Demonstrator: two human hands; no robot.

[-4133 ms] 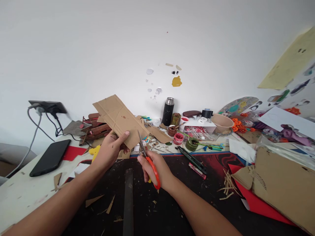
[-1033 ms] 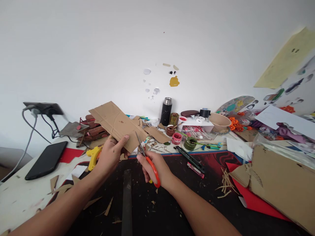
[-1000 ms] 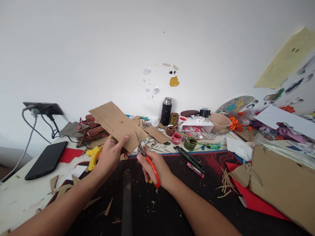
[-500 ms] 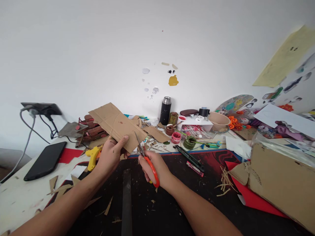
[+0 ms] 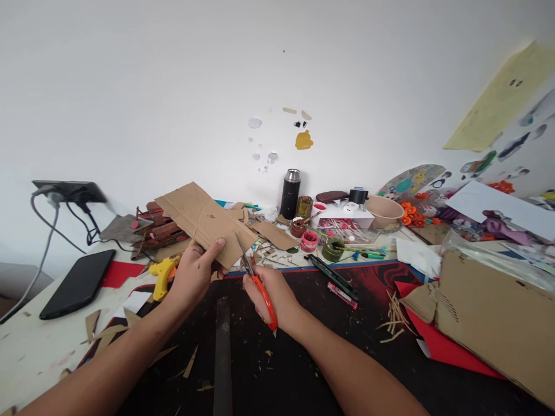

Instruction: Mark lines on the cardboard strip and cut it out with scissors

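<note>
A flat piece of brown cardboard (image 5: 197,216) is pinched in my left hand (image 5: 197,268), thumb on top and fingers underneath. My right hand (image 5: 275,294) is closed round the orange handles of a pair of scissors (image 5: 265,297). The scissor blades point up and to the left, and one lies over the cardboard's right end. Below the hands, a long dark metal strip (image 5: 222,352) lies on the black mat (image 5: 269,387).
Left are a yellow glue gun (image 5: 161,277) and a black phone (image 5: 78,284). Behind stand a black flask (image 5: 291,193) and paint jars (image 5: 309,241). A green cutter (image 5: 333,275) lies right of centre; a large cardboard piece (image 5: 498,323) is at far right.
The scissor handles have drawn closer together in my right hand. My left hand keeps its hold on the cardboard, and the whole view has shifted slightly.
</note>
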